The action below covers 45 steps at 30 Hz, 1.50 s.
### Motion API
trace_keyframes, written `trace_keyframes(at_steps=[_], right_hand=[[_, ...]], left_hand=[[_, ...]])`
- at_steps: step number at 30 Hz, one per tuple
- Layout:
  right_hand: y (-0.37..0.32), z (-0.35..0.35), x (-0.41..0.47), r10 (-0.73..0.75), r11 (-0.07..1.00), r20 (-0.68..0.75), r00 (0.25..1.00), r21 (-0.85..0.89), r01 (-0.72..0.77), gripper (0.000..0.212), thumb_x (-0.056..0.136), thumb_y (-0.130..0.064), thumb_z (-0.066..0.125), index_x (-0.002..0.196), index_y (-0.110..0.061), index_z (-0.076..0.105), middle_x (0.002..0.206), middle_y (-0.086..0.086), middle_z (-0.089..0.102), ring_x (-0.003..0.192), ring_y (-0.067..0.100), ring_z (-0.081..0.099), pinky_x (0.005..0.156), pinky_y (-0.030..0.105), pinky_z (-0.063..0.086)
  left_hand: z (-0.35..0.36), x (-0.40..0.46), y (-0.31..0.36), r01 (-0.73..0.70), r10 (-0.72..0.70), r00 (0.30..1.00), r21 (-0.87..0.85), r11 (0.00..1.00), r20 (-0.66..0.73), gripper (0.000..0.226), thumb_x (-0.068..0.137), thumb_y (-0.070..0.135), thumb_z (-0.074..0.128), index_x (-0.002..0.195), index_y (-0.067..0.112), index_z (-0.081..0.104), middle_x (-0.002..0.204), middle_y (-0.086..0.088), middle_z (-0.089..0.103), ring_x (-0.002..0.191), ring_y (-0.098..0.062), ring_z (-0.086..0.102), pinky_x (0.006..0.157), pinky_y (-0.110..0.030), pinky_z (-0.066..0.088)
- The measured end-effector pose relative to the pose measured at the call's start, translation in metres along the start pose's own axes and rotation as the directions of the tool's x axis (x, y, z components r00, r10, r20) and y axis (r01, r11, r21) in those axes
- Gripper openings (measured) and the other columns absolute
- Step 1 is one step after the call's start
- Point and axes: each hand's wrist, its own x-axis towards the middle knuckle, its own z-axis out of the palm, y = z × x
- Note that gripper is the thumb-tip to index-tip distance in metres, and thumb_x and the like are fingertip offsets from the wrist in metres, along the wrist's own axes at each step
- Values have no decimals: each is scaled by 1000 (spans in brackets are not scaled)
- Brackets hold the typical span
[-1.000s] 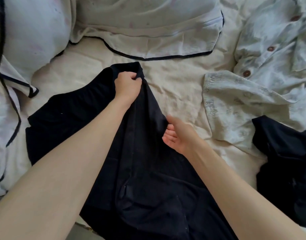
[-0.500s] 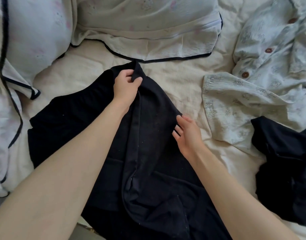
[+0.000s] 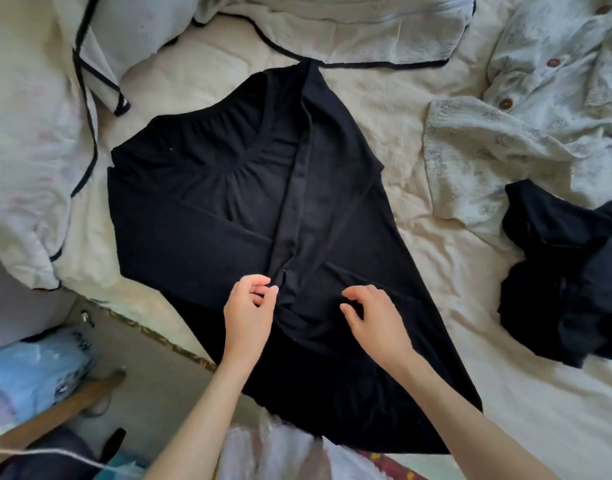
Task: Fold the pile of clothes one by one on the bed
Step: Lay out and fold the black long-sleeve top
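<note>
A black garment [image 3: 228,202] lies spread on the cream bed [image 3: 418,258], neckline toward the pillows, with its right side folded over the middle along a banded edge [image 3: 297,188]. My left hand [image 3: 247,311] has curled fingers that pinch the fabric at the lower end of that band. My right hand [image 3: 373,315] is a little to the right, fingers curled into the bunched cloth of the folded panel. Wrinkles gather between the two hands. The garment's lower part hangs toward me over the bed's edge.
A pale printed shirt with brown buttons [image 3: 505,133] lies at the right, and a crumpled black garment [image 3: 567,271] sits below it. White pillows with black piping [image 3: 332,39] line the top and left. Floor, a blue bag [image 3: 30,368] and a wooden bar lie at the lower left.
Both hands have left the garment's top corner and right edge and come down to its middle. The view has pulled back, and the folded right panel now lies flat.
</note>
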Motion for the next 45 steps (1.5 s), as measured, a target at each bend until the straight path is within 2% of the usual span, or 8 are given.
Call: trace_keyframes(at_steps=[7,12,17,22,31,37,41,45], right_hand=[[5,15,-31,28,987,94,995,-161,-13,22,94,-29,55,111,-18,64,82,-15,43,90,11,50,76,23,35],[-2,28,-66,-255,928,141,957,-241,283,17,90,-30,61,99,-16,66,97,-7,59,97,13,51,81,21,30],[-5,54,-81,-36,994,256,966,108,9,14,92,-22,58,84,-23,46,73,-9,52,66,7,48,61,12,37],[-13,70,-84,-21,966,409,912,244,-87,11,93,-20,58,84,-28,58,86,-15,63,90,4,62,73,7,41],[-40,94,-66,265,641,392,881,612,-465,19,96,-35,53,102,-20,63,106,2,67,102,16,63,92,33,50],[-69,105,-67,149,826,159,976,523,-211,17,93,-15,56,106,-7,64,71,-3,67,61,6,63,65,22,54],[-77,114,-76,-121,962,332,936,270,28,37,98,-3,36,126,-12,59,110,-1,66,90,5,61,87,20,48],[-67,123,-79,-73,982,490,869,186,-22,43,98,2,30,127,-10,59,119,2,63,107,14,60,94,23,46]], left_hand=[[26,-60,-37,329,-320,944,-164,930,82,25,87,29,66,106,17,54,89,6,64,91,-19,64,88,-37,51],[23,-67,-50,613,-458,790,-488,622,408,23,95,15,55,115,3,59,95,-7,65,86,-16,64,76,-29,52],[7,-65,-77,508,-406,861,-523,684,306,12,96,18,54,107,15,59,100,-7,63,91,-20,59,85,-35,52],[-19,-66,-101,274,-254,962,-391,878,103,8,94,24,57,89,29,60,91,5,64,87,-9,60,67,-19,47],[-40,-54,-115,216,-150,926,-161,963,347,18,91,29,62,106,20,60,98,8,65,94,-3,60,74,-16,45],[-48,-61,-128,145,-99,977,-245,959,191,10,96,17,54,94,26,56,97,5,61,93,-9,58,75,-20,47],[-52,-63,-129,351,-245,930,-458,817,274,19,100,18,43,97,21,62,101,0,67,96,-11,64,80,-26,53],[-57,-56,-133,326,-231,935,-397,858,268,18,99,25,43,100,28,61,99,9,65,96,-8,62,83,-27,48]])
